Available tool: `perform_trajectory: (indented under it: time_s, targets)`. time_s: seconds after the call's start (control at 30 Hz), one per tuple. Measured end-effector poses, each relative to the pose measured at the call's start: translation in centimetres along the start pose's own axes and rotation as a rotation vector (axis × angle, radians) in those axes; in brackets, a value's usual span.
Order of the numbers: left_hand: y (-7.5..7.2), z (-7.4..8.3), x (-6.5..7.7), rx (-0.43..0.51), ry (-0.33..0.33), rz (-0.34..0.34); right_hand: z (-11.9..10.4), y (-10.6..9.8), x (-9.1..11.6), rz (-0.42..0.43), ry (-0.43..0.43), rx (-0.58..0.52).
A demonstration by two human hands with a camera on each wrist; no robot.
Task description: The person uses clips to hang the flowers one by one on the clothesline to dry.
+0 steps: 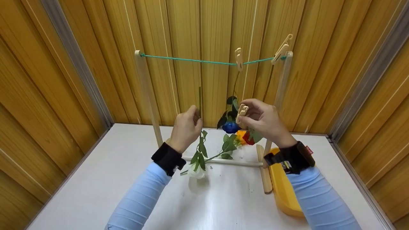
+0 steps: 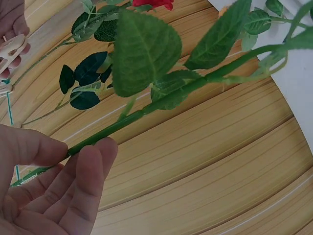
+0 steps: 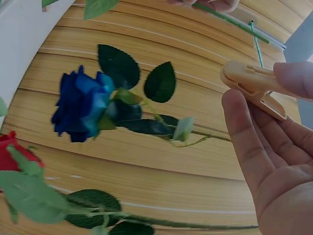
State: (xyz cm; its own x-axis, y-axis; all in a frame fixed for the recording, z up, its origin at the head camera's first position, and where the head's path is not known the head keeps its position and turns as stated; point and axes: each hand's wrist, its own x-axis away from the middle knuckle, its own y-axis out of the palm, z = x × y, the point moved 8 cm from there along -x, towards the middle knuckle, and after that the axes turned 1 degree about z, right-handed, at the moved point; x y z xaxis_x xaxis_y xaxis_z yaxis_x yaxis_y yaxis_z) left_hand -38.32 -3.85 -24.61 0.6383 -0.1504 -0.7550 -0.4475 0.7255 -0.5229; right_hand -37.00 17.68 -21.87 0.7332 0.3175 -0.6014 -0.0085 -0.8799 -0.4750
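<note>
My left hand [image 1: 186, 129] pinches the green stem [image 1: 200, 99] of a white rose [image 1: 197, 172], which hangs head down just over the white table. In the left wrist view, thumb and fingers meet round that stem [image 2: 105, 131] below its leaves. My right hand [image 1: 265, 121] holds a beige clothespin [image 1: 242, 113] between thumb and fingers, beneath the teal line [image 1: 191, 60]. Close by it, a blue rose [image 1: 230, 127] hangs upside down from another clothespin [image 1: 239, 59]. A red rose [image 1: 248, 138], partly behind my right hand, hangs from the line's right end.
A wooden frame [image 1: 148, 99] carries the line, with a low crossbar [image 1: 236, 163] near the table. An orange flower [image 1: 240, 137] lies at the back, its leafy stem crossing the bar. At the right, a yellow tray [image 1: 282, 198] sits partly under my forearm. Wood-patterned panels enclose the table.
</note>
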Motion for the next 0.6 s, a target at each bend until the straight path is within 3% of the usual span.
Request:
perform_trajectory:
  time_s: [0.27, 0.6]
  targets:
    - [0.9, -0.3, -2.8, -0.059, -0.027, -0.034, -1.9, -0.4, -3.3, 0.01, -0.035, 0.023]
    - [1.7, -1.0, -5.6, -0.13, -0.115, -0.125, -5.5, -0.1, -8.3, 0.004, -0.131, 0.077]
